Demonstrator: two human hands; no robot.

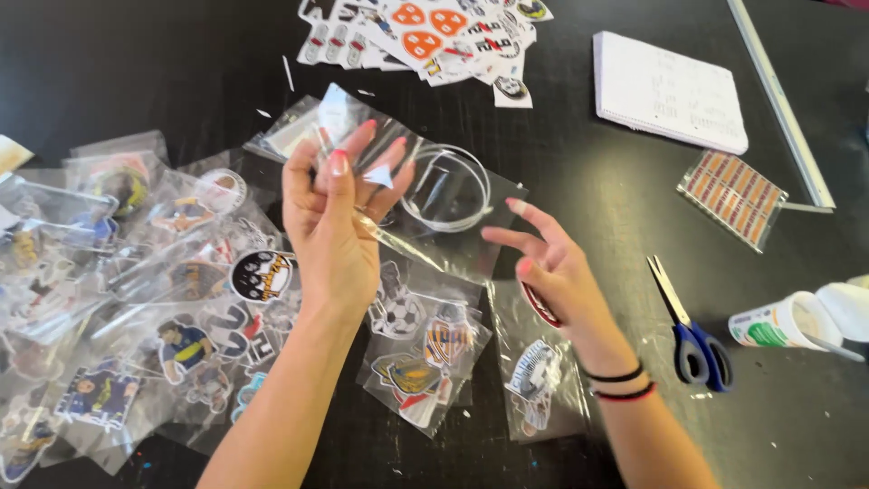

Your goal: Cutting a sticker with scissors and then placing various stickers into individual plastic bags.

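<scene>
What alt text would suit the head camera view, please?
The left hand holds up a clear plastic bag above a black table, and the open right hand reaches toward it. Bagged stickers lie left; blue scissors lie right.

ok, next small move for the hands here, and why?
Probably bring the right hand back to the clear plastic bag and pinch its free edge. The left hand alone holds the bag up off the table, while the right hand is open, fingers spread, just beside it and holding nothing.
</scene>
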